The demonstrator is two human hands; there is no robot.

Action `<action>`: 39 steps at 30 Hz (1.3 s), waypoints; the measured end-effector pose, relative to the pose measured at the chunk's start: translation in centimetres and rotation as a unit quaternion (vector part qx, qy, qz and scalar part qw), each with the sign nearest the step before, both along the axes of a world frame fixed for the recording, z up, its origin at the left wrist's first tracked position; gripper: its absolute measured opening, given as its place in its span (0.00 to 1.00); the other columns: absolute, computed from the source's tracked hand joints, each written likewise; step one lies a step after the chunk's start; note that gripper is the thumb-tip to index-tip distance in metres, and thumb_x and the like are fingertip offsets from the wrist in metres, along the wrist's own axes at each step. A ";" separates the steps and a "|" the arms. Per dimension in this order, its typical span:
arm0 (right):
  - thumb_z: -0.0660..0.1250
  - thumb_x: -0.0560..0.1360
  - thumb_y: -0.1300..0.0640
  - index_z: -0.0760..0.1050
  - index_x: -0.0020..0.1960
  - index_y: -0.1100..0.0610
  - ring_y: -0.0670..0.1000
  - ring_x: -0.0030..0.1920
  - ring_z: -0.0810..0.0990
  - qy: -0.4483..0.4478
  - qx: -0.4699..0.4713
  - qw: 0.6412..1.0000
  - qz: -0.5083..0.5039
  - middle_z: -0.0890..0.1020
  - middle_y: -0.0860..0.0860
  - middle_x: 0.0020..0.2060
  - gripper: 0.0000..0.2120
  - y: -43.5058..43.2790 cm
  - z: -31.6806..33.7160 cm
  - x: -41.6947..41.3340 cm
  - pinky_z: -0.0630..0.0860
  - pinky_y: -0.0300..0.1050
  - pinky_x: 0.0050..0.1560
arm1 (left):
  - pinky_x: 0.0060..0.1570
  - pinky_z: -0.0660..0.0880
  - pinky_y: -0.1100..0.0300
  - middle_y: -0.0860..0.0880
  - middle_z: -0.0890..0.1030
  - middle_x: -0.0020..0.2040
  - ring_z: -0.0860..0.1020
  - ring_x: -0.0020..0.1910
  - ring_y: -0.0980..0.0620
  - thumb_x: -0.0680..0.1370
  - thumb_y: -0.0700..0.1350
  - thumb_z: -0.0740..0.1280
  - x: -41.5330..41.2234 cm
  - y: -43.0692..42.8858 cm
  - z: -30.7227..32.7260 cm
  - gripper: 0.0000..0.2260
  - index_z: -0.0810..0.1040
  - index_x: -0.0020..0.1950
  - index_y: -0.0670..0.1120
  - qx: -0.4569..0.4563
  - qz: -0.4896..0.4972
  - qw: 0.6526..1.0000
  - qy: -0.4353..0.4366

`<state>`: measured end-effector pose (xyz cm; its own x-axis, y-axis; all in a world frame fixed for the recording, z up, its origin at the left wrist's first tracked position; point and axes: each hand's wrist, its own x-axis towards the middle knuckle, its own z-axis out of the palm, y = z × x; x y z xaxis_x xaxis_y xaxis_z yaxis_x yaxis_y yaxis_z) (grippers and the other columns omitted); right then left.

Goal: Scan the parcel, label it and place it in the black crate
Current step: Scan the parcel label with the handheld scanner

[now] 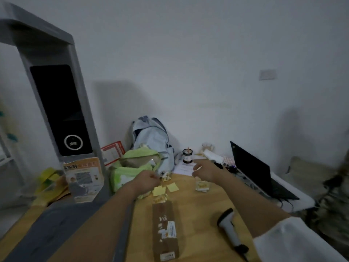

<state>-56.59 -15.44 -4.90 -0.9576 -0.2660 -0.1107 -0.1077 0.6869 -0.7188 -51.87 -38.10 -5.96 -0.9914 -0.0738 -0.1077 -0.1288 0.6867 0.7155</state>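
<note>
A long brown cardboard parcel (pixel 166 229) with white stickers lies on the wooden table (pixel 200 214) in front of me. A white and black handheld scanner (pixel 229 226) lies to its right. Two yellow sticky notes (pixel 166 188) sit just beyond the parcel's far end. My left hand (pixel 148 180) hovers over the notes with fingers pinched; what it holds is too small to tell. My right hand (pixel 204 170) reaches forward beyond a small clear container (pixel 202 185), its fingers loosely curled. No black crate is in view.
A tall grey kiosk with a dark screen (pixel 60 110) stands at the left. Green bags (pixel 132 167), a pale blue backpack (pixel 153 140), a dark jar (pixel 187 156) and an open laptop (pixel 255 171) crowd the table's far side. The room is dim.
</note>
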 end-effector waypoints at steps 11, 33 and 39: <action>0.64 0.70 0.60 0.70 0.41 0.59 0.53 0.32 0.71 -0.037 0.024 0.991 -0.123 0.71 0.54 0.32 0.04 8.1 -4.3 -8.2 0.68 0.47 0.35 | 0.33 0.69 0.61 0.46 0.77 0.38 0.74 0.35 0.51 0.75 0.41 0.67 -11.8 7.4 -3.6 0.03 0.77 0.47 0.42 0.020 -0.075 0.997 -0.026; 0.68 0.72 0.51 0.72 0.52 0.63 0.54 0.46 0.79 -0.309 0.126 0.920 -0.204 0.77 0.57 0.46 0.17 8.5 -24.7 -10.6 0.77 0.48 0.47 | 0.50 0.73 0.51 0.46 0.78 0.39 0.78 0.45 0.44 0.73 0.40 0.67 -15.7 1.5 -22.8 0.10 0.76 0.34 0.51 -0.051 -0.053 0.983 -0.169; 0.69 0.68 0.45 0.62 0.67 0.63 0.60 0.58 0.75 -0.290 0.111 0.904 -0.293 0.74 0.59 0.58 0.36 8.4 -29.6 -9.9 0.76 0.53 0.55 | 0.35 0.68 0.59 0.47 0.76 0.34 0.74 0.36 0.49 0.74 0.36 0.65 -13.7 -0.1 -26.3 0.08 0.76 0.36 0.44 0.003 0.015 0.982 -0.191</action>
<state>-66.51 -7.08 -34.50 -0.6912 0.3577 -0.6280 0.6718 0.6383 -0.3758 -65.62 -38.19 -32.25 -0.8764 -0.1007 -0.4709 -0.4079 0.6749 0.6149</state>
